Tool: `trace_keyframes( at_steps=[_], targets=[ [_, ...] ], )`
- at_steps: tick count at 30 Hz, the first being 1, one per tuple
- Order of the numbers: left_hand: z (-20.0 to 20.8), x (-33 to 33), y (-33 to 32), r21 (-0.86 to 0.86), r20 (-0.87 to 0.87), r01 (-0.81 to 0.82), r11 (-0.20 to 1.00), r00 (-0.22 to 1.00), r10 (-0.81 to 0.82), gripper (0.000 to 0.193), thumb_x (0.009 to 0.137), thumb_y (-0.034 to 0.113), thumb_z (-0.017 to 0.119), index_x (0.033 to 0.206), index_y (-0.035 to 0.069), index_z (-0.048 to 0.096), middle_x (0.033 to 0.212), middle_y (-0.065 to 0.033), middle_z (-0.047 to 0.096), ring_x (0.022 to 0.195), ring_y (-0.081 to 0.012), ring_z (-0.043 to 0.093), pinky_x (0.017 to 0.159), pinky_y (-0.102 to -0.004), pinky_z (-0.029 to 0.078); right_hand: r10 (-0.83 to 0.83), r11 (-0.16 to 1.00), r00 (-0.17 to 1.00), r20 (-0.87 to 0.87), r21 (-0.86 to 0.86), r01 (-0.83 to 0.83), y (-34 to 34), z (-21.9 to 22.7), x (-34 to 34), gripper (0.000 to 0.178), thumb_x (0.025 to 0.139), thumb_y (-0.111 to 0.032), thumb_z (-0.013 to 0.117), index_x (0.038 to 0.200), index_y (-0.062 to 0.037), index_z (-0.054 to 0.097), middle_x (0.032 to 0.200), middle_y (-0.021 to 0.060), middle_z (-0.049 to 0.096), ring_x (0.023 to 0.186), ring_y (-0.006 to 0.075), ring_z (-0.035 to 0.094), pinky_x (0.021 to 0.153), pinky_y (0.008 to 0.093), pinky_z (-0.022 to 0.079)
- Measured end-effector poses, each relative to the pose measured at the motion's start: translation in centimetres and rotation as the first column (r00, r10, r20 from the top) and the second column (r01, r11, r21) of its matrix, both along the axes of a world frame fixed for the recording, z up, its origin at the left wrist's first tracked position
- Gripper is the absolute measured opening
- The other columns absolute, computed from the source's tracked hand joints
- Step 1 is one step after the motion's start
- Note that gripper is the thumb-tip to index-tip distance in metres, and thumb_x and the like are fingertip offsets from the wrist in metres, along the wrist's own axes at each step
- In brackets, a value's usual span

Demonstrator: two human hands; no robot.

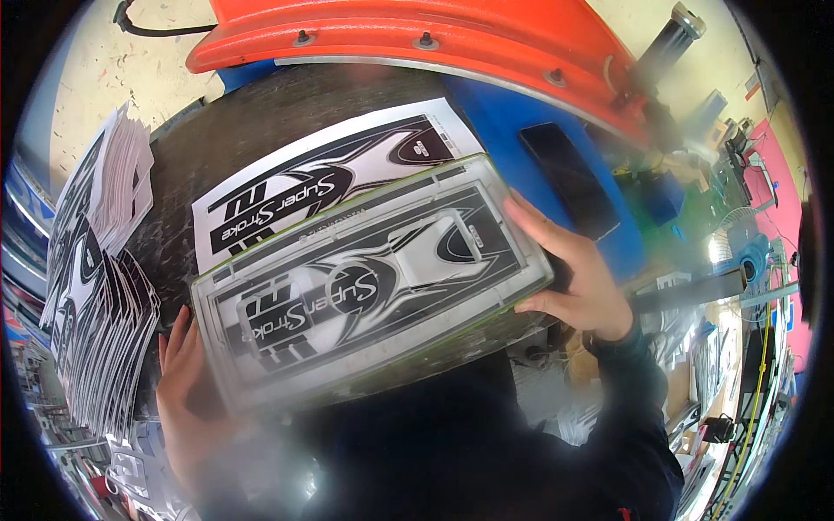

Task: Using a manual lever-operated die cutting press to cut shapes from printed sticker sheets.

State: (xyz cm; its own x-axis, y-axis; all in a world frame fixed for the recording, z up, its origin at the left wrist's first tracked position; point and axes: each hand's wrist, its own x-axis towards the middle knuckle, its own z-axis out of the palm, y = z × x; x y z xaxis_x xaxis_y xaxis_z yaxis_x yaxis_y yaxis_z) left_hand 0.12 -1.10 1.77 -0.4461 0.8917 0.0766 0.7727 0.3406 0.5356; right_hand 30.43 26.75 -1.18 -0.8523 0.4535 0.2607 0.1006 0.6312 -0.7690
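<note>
A rectangular clear plastic cutting die [291, 372], with a pale frame and green edges, lies tilted across the middle. Through it shows a black-and-white pattern with lettering. My right hand [578, 282] grips its right end, fingers along the far corner and thumb at the near one. At the left end, my left hand [184, 378] holds the edge, fingers pointing up beside it; its thumb is hidden. Partly under the far side of the die is a white printed sheet [208, 227] with a matching black pattern.
The dark worktop [213, 113] carries fanned stacks of printed sheets [109, 339] at the left. A dark phone [569, 178] lies on a blue surface [504, 117] at the right. An orange bolted machine part [486, 35] spans the far side. Cluttered shelves stand farther right.
</note>
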Motion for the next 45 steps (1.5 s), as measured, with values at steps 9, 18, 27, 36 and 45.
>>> trace_keyframes(
  at_steps=[9,18,27,36,45],
  targets=[
    [0.4,0.6,0.2,0.013,0.023,-0.016,1.000,1.000,0.016,0.099,0.057,0.061,0.075,0.130,-0.001,0.053,0.136,-0.0203,0.051,0.138,-0.0394,0.030,0.112,-0.0548,0.005,0.017,1.000,1.000,-0.001,0.000,-0.017,0.1,0.0,0.0,0.088,0.064,-0.011,0.081,0.142,-0.0037,0.039,0.146,0.0183,0.039,0.141,0.0308,0.026,0.111,0.0375,0.026],
    [-0.9,-1.2,-1.2,0.072,-0.021,0.035,0.997,0.999,-0.034,0.101,0.055,0.059,0.078,0.131,-0.002,0.052,0.137,-0.0193,0.050,0.138,-0.0377,0.030,0.112,-0.0545,0.004,0.002,1.000,1.000,0.024,0.007,-0.002,-0.1,-0.1,-0.3,0.087,0.064,-0.014,0.082,0.140,-0.0028,0.041,0.145,0.0191,0.041,0.141,0.0307,0.028,0.111,0.0373,0.025],
    [-0.1,-1.5,0.0,0.003,0.008,0.158,0.987,0.987,-0.158,0.101,0.047,0.021,0.087,0.138,0.004,0.046,0.144,-0.0115,0.044,0.140,-0.0346,0.027,0.113,-0.0561,0.010,-0.139,0.990,0.987,0.078,-0.022,0.141,0.2,-0.5,0.7,0.088,0.063,-0.024,0.078,0.139,0.0021,0.041,0.144,0.0180,0.042,0.139,0.0288,0.033,0.112,0.0361,0.024],
    [-0.2,-1.6,-0.6,0.011,0.027,0.139,0.990,0.990,-0.140,0.103,0.047,0.024,0.088,0.139,0.008,0.046,0.144,-0.0096,0.045,0.141,-0.0337,0.026,0.112,-0.0581,0.008,-0.140,0.989,0.989,0.050,-0.035,0.141,0.1,-1.0,0.1,0.094,0.067,-0.046,0.075,0.139,0.0032,0.040,0.143,0.0194,0.044,0.133,0.0287,0.041,0.109,0.0369,0.029],
    [-0.1,-1.6,-0.6,0.009,0.035,0.146,0.989,0.989,-0.146,0.104,0.047,0.026,0.088,0.140,0.009,0.044,0.145,-0.0084,0.043,0.141,-0.0336,0.025,0.112,-0.0583,0.007,-0.147,0.989,0.986,0.083,0.002,0.148,0.0,-0.5,0.3,0.091,0.069,-0.042,0.075,0.139,0.0044,0.039,0.143,0.0201,0.043,0.133,0.0287,0.041,0.110,0.0365,0.028]
  ],
)
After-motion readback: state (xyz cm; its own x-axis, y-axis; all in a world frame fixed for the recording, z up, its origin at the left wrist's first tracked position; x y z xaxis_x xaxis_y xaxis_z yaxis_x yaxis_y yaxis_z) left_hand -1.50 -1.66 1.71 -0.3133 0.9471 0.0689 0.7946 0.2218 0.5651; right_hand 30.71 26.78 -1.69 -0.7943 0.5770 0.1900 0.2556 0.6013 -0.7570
